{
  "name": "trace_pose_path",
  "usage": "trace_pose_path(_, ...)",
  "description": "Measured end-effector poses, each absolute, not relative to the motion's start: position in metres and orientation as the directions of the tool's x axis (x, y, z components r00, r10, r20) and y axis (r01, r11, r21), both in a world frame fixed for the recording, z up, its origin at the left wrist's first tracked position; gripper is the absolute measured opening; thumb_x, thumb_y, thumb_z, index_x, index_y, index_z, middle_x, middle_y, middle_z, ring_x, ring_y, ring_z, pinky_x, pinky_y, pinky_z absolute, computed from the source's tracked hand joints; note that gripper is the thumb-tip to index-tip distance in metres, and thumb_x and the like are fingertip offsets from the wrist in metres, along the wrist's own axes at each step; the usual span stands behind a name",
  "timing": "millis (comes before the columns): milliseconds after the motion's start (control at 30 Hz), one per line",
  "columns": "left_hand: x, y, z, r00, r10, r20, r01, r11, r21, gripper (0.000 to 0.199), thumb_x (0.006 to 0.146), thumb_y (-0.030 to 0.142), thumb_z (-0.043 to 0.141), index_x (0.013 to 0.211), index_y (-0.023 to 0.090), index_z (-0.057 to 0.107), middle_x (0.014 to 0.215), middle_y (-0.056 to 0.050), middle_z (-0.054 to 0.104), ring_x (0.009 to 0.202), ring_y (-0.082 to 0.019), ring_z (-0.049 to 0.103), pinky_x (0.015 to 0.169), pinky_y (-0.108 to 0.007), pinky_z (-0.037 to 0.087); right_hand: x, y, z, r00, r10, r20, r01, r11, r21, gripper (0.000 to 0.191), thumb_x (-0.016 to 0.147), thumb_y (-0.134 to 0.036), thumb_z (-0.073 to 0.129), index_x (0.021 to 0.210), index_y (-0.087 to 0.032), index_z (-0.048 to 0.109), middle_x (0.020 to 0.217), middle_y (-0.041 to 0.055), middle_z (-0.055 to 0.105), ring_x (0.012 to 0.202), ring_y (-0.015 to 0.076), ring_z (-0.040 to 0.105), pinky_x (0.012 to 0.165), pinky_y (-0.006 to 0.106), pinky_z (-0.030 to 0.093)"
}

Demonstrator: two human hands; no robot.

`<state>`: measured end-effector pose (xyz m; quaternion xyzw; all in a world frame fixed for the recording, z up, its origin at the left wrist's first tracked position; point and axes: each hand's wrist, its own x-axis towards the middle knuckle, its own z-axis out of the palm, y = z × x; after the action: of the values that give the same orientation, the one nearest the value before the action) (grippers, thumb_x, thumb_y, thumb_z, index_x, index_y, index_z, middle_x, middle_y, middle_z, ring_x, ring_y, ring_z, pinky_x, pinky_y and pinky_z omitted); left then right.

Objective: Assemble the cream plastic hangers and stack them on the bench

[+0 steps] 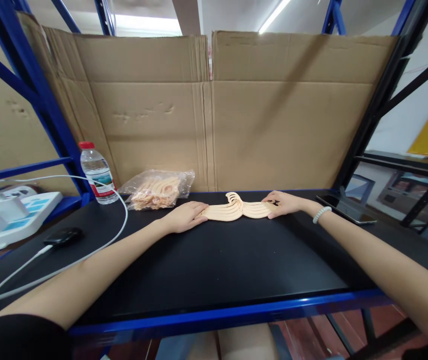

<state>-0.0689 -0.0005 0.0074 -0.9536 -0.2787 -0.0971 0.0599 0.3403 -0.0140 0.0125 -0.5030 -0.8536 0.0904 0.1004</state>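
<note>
A stack of several beige hangers lies nested on the black tabletop, hooks pointing away from me. My left hand is closed round the left ends of the stack. At the other end, my right hand, with a beaded bracelet on its wrist, grips the right tips between thumb and fingers. Behind my left hand lies a clear plastic bag with more beige pieces inside it, their shape partly blurred by the wrinkled film.
A water bottle with a red cap stands at the back left. Nearby are a white power strip, a black device and a looping white cable. A phone lies right; cardboard walls the back.
</note>
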Motion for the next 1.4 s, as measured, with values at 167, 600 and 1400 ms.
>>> trace_pose_path(167, -0.069, 0.015, 0.007, 0.809, 0.544, 0.222, 0.568, -0.821, -0.058, 0.056, 0.099, 0.049, 0.030, 0.135, 0.010, 0.050, 0.137, -0.020, 0.057, 0.126, -0.031, 0.053, 0.107, -0.047, 0.038, 0.337, -0.006, 0.009, -0.449, 0.887, 0.103, 0.836, 0.458, -0.302, 0.082, 0.060, -0.064, 0.074, 0.126, -0.016, 0.064, 0.125, 0.0163, 0.060, 0.114, 0.0351, 0.057, 0.099, 0.045, 0.045)
trace_pose_path(600, -0.100, -0.028, 0.005, 0.751, 0.531, 0.393, 0.581, -0.814, -0.012, 0.038, 0.100, 0.035, 0.038, 0.130, 0.018, 0.053, 0.138, -0.011, 0.057, 0.133, -0.025, 0.047, 0.111, -0.044, 0.038, 0.392, -0.011, 0.009, -0.143, 0.943, 0.300, 0.859, 0.269, -0.436, 0.049, 0.085, -0.052, 0.043, 0.109, -0.018, 0.069, 0.118, 0.0144, 0.067, 0.112, 0.0332, 0.060, 0.101, 0.050, 0.043)
trace_pose_path(1400, -0.082, -0.051, 0.004, 0.647, 0.674, 0.356, 0.703, -0.708, 0.063, 0.039, 0.093, 0.033, 0.046, 0.127, 0.018, 0.058, 0.094, -0.008, 0.064, 0.084, -0.022, 0.063, 0.076, -0.033, 0.051, 0.321, -0.081, 0.005, -0.215, 0.944, 0.250, 0.897, 0.292, -0.332, 0.020, 0.083, -0.035, 0.053, 0.087, -0.022, 0.066, 0.061, -0.0014, 0.058, 0.055, 0.0162, 0.053, 0.054, 0.027, 0.037)
